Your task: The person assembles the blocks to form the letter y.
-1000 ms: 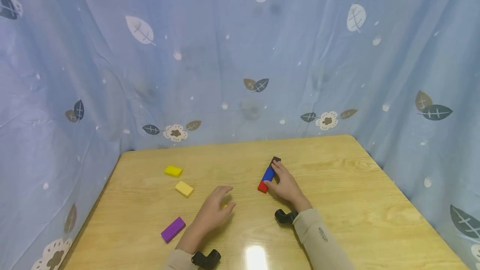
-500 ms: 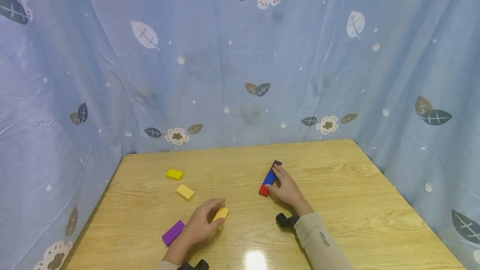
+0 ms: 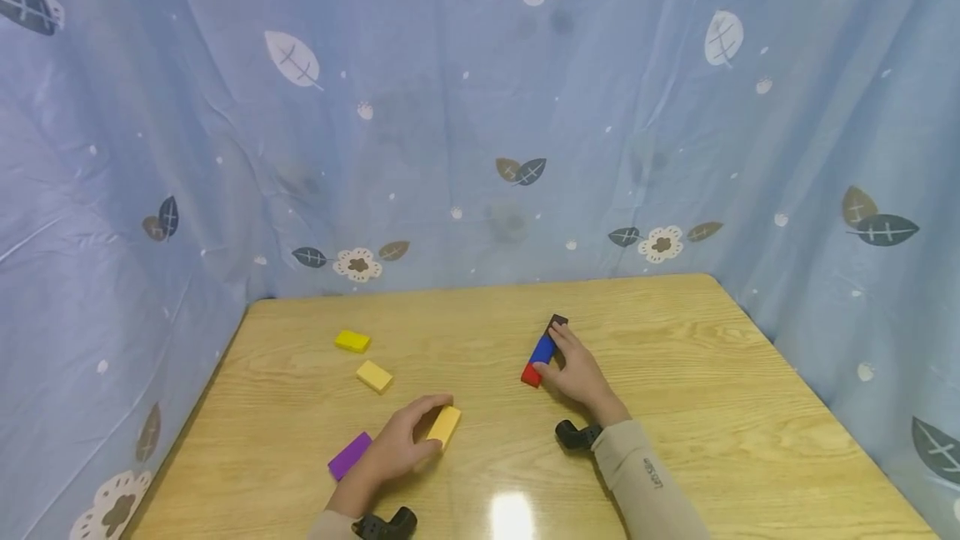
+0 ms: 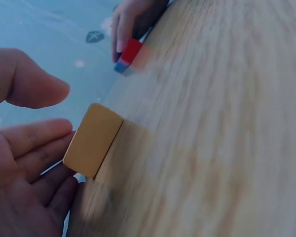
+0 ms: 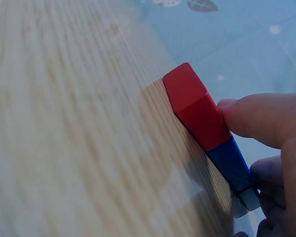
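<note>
In the head view, my left hand [image 3: 393,444] is spread around a yellow-orange wooden block [image 3: 445,426] lying on the table. The left wrist view has the thumb [image 4: 42,84] apart from that block, while the other fingers lie along its far side. Farther right, my right hand [image 3: 581,373] holds a straight row of blocks: a red block [image 3: 531,376] nearest me, a blue block [image 3: 543,350] in the middle and a black block [image 3: 557,321] at the far end. Seen from the right wrist, the thumb [image 5: 251,118] presses the red block's side, with curled fingers by the blue one.
Left of my left hand lies a purple block [image 3: 349,457]. Beyond it are a pale yellow block [image 3: 374,376] and a bright yellow block [image 3: 352,341]. A patterned blue curtain [image 3: 450,107] hangs around the back and sides of the wooden table [image 3: 720,390].
My left hand has come back toward me and to the left, bringing the yellow-orange block into sight between thumb and fingers. My right hand stays at the row of blocks.
</note>
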`<state>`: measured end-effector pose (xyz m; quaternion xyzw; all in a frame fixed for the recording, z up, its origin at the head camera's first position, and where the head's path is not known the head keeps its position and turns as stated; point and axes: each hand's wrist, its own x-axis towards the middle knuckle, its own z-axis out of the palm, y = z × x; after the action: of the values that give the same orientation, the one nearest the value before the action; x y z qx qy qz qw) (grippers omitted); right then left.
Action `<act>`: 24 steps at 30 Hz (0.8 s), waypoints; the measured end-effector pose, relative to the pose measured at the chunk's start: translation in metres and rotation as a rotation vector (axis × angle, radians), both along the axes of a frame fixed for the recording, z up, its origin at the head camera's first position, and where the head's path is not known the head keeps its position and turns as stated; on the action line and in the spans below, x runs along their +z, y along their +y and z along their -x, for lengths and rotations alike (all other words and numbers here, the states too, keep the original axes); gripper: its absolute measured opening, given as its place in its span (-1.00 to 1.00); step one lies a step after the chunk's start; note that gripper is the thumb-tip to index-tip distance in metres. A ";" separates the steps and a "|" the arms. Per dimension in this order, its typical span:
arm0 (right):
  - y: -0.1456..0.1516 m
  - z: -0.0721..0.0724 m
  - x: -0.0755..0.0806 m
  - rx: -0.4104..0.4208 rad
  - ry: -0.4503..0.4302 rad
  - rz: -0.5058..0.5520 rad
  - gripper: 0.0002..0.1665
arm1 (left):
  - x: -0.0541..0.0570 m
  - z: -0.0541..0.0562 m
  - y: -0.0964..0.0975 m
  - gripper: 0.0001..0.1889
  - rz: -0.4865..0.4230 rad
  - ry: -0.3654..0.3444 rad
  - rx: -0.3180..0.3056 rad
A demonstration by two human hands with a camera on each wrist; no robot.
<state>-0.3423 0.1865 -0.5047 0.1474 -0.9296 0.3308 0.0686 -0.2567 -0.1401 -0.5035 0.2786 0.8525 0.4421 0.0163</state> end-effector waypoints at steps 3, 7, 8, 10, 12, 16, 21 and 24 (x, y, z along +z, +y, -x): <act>0.000 0.000 0.002 -0.003 -0.002 -0.003 -0.11 | -0.002 0.003 -0.001 -0.33 0.018 -0.018 -0.020; 0.000 0.001 0.001 0.001 -0.002 -0.013 -0.11 | -0.004 0.005 -0.003 -0.28 0.041 -0.066 -0.034; 0.000 0.002 0.001 0.003 -0.004 -0.013 -0.11 | -0.005 0.006 -0.003 -0.27 0.055 -0.067 -0.034; 0.000 0.002 0.000 0.007 -0.003 -0.011 -0.11 | -0.005 0.007 -0.004 -0.26 0.071 -0.071 -0.033; 0.000 0.001 0.000 0.010 0.003 -0.010 -0.10 | -0.005 0.008 -0.005 -0.24 0.085 -0.065 -0.034; 0.000 0.001 0.000 0.010 0.012 -0.006 -0.10 | -0.003 0.008 -0.005 -0.21 0.112 -0.059 -0.041; 0.000 0.000 0.001 0.008 -0.002 -0.001 -0.10 | -0.002 0.007 -0.005 -0.21 0.143 -0.041 -0.042; 0.000 0.000 0.001 0.006 -0.001 -0.003 -0.09 | -0.002 0.007 -0.005 -0.21 0.148 -0.036 -0.042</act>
<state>-0.3423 0.1862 -0.5033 0.1501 -0.9297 0.3295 0.0669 -0.2638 -0.1450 -0.5051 0.2865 0.8764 0.3822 0.0614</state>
